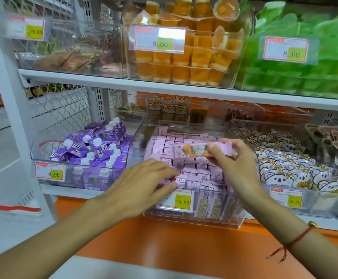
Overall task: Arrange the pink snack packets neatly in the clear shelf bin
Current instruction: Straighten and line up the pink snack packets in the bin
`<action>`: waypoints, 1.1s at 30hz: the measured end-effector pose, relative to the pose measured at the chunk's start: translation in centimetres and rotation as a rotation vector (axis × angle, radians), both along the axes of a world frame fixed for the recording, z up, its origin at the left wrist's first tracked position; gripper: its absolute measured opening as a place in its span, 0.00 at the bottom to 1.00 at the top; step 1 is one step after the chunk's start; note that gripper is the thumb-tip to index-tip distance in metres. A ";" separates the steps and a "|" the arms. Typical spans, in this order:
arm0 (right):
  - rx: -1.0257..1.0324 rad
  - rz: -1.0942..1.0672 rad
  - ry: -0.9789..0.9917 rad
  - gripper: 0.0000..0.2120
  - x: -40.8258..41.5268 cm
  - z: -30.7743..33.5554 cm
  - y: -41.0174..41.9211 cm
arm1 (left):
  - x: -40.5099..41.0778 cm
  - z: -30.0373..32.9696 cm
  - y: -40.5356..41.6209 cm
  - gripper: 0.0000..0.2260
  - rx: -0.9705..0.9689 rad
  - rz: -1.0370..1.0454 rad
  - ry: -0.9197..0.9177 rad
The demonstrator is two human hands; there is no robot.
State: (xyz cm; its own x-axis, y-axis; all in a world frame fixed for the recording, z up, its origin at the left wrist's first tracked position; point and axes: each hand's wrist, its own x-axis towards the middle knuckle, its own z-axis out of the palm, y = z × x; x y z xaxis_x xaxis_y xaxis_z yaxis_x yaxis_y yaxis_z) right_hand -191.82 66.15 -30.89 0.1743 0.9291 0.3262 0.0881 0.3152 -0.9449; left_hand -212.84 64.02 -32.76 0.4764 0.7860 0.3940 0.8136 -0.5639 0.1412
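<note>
Head view showed my right hand point(233, 162) pinching one pink packet point(201, 150) by its end, lifted flat just above the rows of pink snack packets point(194, 174) in the clear shelf bin point(232, 220); my left hand point(144, 183) lay at the bin's front edge, fingers nearly straight and touching the front packets, gripping nothing; I judged the tidying midway; next, I would need to turn the lifted packet upright and slot it into a gap in the rows.
</note>
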 end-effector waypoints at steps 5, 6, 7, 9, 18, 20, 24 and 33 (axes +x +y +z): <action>0.199 -0.055 -0.638 0.11 -0.6 1.6 0.7 | -1.0 0.1 0.5 0.18 -0.041 -0.049 0.050; 0.222 -0.050 -0.729 0.12 -0.3 2.4 0.9 | -1.0 0.1 0.6 0.18 -0.040 -0.051 0.049; 0.225 -0.026 -0.809 0.13 0.0 3.2 1.2 | -1.1 0.1 0.6 0.18 -0.038 -0.051 0.047; 0.199 0.056 -0.956 0.15 0.1 4.3 1.9 | -1.1 0.1 0.6 0.17 -0.035 -0.049 0.045; 0.205 0.209 -1.120 0.19 -3.4 0.4 3.0 | -1.0 0.0 0.6 0.14 -0.043 -0.020 0.005; 0.184 0.230 -1.033 0.14 -2.7 -0.7 2.6 | -0.8 0.0 0.6 0.12 -0.033 0.013 -0.047; 0.251 0.243 -1.135 0.12 -1.4 -1.8 1.8 | -0.2 -0.1 0.8 0.07 -0.009 0.090 -0.151; 0.264 0.176 -0.998 0.08 1.9 -0.4 1.2 | 1.0 -0.5 1.0 0.14 -0.021 0.038 -0.147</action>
State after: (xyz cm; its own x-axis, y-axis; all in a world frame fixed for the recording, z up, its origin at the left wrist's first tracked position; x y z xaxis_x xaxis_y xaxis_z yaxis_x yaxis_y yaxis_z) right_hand -189.92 67.39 -31.31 -0.4167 0.7933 0.4439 0.7227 0.5853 -0.3676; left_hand -211.82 65.05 -33.22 0.3849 0.8109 0.4409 0.8039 -0.5292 0.2715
